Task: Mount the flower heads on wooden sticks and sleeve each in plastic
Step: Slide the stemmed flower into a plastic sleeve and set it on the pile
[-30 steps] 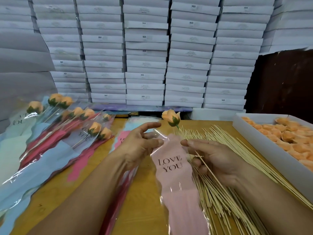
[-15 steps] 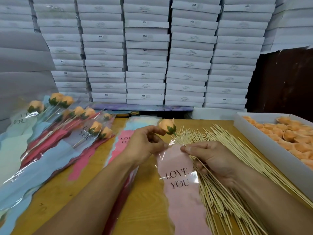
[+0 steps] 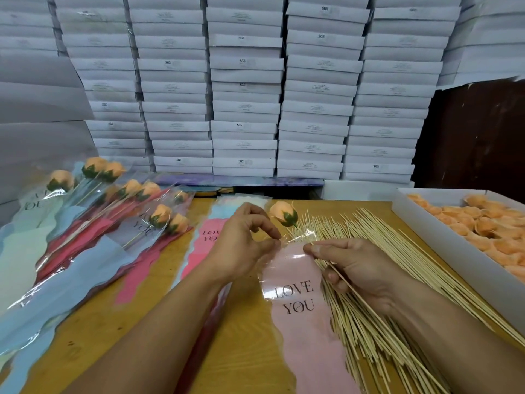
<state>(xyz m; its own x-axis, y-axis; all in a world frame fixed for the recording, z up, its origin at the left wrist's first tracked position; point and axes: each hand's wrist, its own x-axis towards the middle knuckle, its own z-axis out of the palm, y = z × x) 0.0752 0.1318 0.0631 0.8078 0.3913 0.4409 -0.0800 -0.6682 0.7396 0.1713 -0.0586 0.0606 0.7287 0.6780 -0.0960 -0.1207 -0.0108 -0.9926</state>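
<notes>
— From the head view: left hand (image 3: 244,245) pinching the clear top edge of the pink "LOVE YOU" sleeve (image 3: 301,305) between thumb and fingertips, other fingers loosely curled. Why there?

— Likely to peel the two plastic layers apart at the mouth – slippery film, easier to open from one corner. Right hand (image 3: 355,268) pinching the opposite side of the same edge, thumb and forefinger on the film, so the opening gets pulled wide between the two grips.

— And the stick?

— Wooden stick (image 3: 349,288) tucked under the curled lower fingers of the right hand, running up and left towards the sleeve mouth; orange flower head (image 3: 282,214) mounted on its far tip, poking out just past the plastic, above the left fingertips. Held so to keep the stem ready while both hands work the film. Whether the stem sits inside the sleeve or on top – hard to tell.

— Look of the flower?

— Tight peach-orange rosebud, green calyx at the base, tilted to the left, petals unruffled. Sleeve below: clear at the top, soft pink lower down with a wavy edge, dark lettering, lying on the desk (image 3: 244,336) and partly over the loose pile of sticks (image 3: 377,280).

— Elsewhere?

— Finished sleeved roses (image 3: 113,220) fanned out at the left; spare sleeves (image 3: 204,245) beside the left wrist; white tray of flower heads (image 3: 483,223) at the right within reach. Stacked white boxes (image 3: 244,89) behind.
</notes>
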